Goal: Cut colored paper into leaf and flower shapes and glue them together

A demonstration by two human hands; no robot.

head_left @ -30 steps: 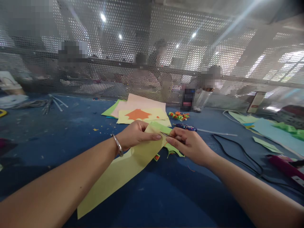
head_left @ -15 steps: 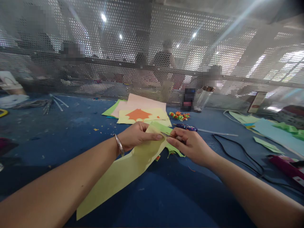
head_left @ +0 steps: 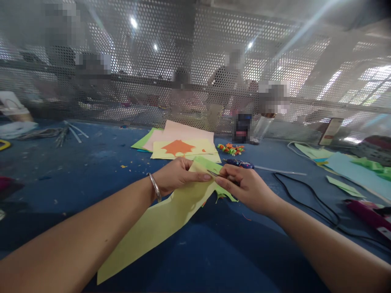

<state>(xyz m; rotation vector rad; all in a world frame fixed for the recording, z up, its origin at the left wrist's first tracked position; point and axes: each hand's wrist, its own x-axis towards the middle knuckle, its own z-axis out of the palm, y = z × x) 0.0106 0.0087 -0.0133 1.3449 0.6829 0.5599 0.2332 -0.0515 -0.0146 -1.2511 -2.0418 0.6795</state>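
A long strip of yellow paper (head_left: 152,228) hangs from my left hand (head_left: 179,177), pinched under the thumb, its lower end slanting toward me. Behind its top edge shows a light green paper piece (head_left: 204,162). My right hand (head_left: 246,185) is closed around small scissors (head_left: 212,173), whose thin metal blades lie against the yellow paper beside my left thumb; the handles are hidden by my fingers. Just below my right fingers, a jagged-edged green paper scrap (head_left: 224,193) shows on the blue table (head_left: 214,252).
Beyond my hands lie stacked paper sheets (head_left: 189,132) with an orange cut-out (head_left: 179,147), small orange-green paper pieces (head_left: 231,149) and a dark blue glue gun (head_left: 238,163). A black cord (head_left: 308,187) and pale blue paper (head_left: 351,167) are on the right. A perforated metal screen (head_left: 137,89) stands behind.
My hands and the paper have barely shifted, the left hand moving very slightly right. Behind the screen, a person has moved to the right.
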